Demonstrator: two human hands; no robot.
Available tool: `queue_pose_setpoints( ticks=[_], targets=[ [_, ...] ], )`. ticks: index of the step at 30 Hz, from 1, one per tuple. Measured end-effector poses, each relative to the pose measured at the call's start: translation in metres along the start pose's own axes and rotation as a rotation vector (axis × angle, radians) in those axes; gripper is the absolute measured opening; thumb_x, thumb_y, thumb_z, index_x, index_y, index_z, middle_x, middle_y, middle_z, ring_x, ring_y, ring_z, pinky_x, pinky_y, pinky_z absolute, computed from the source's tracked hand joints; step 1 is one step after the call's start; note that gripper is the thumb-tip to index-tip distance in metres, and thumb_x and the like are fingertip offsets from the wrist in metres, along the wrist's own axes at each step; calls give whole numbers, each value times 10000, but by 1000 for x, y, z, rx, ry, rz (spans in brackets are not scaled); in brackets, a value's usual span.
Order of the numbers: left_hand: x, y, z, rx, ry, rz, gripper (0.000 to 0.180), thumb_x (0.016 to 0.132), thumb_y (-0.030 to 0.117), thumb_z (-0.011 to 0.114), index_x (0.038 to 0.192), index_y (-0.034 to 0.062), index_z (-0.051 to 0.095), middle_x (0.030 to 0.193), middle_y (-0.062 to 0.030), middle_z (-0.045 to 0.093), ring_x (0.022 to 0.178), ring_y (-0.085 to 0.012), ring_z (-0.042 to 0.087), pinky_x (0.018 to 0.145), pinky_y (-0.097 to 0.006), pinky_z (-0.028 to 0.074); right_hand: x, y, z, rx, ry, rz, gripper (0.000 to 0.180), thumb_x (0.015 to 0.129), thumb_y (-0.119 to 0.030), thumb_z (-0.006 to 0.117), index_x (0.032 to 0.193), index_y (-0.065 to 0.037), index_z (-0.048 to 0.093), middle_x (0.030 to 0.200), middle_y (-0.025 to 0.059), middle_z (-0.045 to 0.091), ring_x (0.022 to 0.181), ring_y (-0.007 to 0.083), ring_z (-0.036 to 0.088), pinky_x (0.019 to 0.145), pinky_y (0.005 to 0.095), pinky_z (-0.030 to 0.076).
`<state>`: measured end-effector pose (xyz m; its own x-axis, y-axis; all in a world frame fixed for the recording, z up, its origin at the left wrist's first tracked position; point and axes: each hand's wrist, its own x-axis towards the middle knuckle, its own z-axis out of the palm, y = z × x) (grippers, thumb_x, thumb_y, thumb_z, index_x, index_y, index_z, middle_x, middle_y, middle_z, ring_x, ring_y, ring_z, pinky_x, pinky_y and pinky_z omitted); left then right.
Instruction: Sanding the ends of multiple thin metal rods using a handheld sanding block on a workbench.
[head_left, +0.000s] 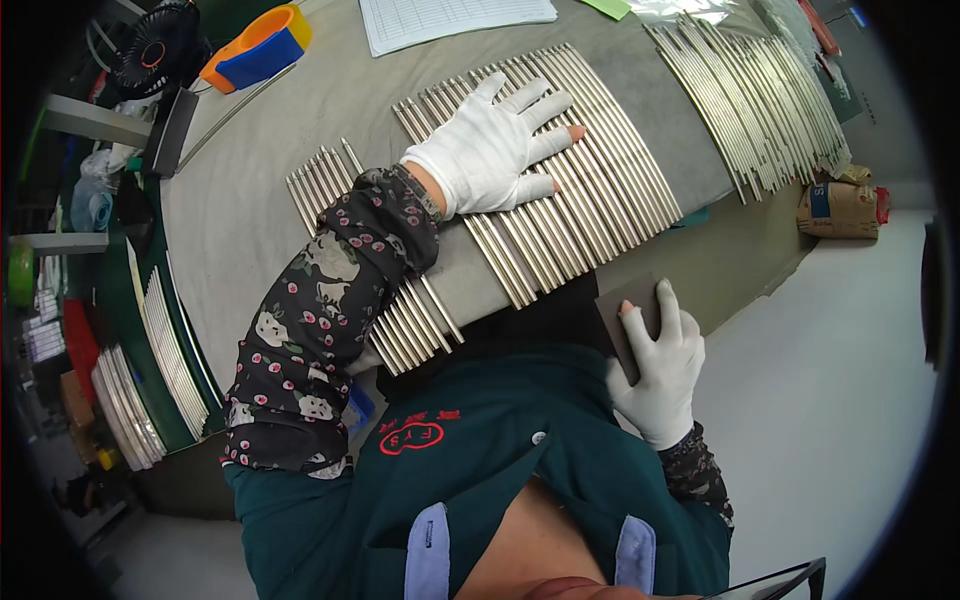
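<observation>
My left hand, in a white glove with some bare fingertips, lies flat with fingers spread across a row of shiny metal rods. The rods lie side by side on the grey tabletop. Beneath my left forearm, in a patterned sleeve, runs a smaller group of metal rods, partly hidden by it. My right hand, gloved likewise, is beyond the table's near edge at the right. It grips a dark grey, flat rectangular pad, apart from the rods.
More metal rods lie at the table's far right. A printed sheet lies at the back, near an orange and blue ring-shaped object and a black fan. Further rods rest at left; a brown package stands at right.
</observation>
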<state>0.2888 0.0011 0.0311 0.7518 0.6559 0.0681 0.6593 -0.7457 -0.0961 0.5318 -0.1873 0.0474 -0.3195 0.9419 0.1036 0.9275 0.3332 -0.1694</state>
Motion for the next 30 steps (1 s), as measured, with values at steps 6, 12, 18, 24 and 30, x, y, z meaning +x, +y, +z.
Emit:
queue_pose_setpoints(
  ticks=[6, 12, 18, 24, 30],
  targets=[
    [-16, -6, -2, 29, 58, -23, 670, 919, 550, 441, 1456, 154, 374, 1542, -155, 262, 1432, -340, 233, 1152, -545, 190, -17, -7, 13, 109, 88, 84, 633, 595, -163, 695, 1213, -97, 577, 1349, 278, 439, 999, 384, 514, 849, 467, 445],
    [-106, -32, -47, -33, 107, -82, 751, 921, 664, 303, 1512, 204, 262, 1557, -170, 224, 1420, -392, 242, 1147, -584, 128, -11, 18, 8, 141, 252, 63, 645, 617, -131, 654, 1251, -68, 553, 1389, 280, 415, 1094, 408, 476, 949, 481, 400],
    [-197, -20, -30, 18, -224, -347, 789, 929, 635, 323, 1528, 138, 192, 1557, -207, 187, 1434, -395, 191, 1167, -539, 66, 21, 45, -4, 39, 416, -2, 669, 650, -139, 633, 1306, -60, 525, 1406, 266, 421, 1092, 402, 473, 959, 481, 388],
    [-145, -7, -20, -82, -151, -352, 794, 881, 503, 518, 1458, 10, 285, 1512, -243, 254, 1406, -416, 240, 1163, -525, 140, 37, 34, 0, 85, 404, -85, 674, 640, -128, 626, 1304, -66, 524, 1413, 262, 410, 1096, 396, 476, 950, 475, 397],
    [-81, -8, -6, -41, -49, -226, 761, 892, 501, 515, 1450, 23, 315, 1511, -222, 268, 1407, -370, 264, 1156, -538, 184, 28, 27, 0, 117, 354, -83, 688, 616, -139, 649, 1291, -69, 534, 1410, 262, 406, 1103, 388, 474, 952, 470, 401]
  ],
)
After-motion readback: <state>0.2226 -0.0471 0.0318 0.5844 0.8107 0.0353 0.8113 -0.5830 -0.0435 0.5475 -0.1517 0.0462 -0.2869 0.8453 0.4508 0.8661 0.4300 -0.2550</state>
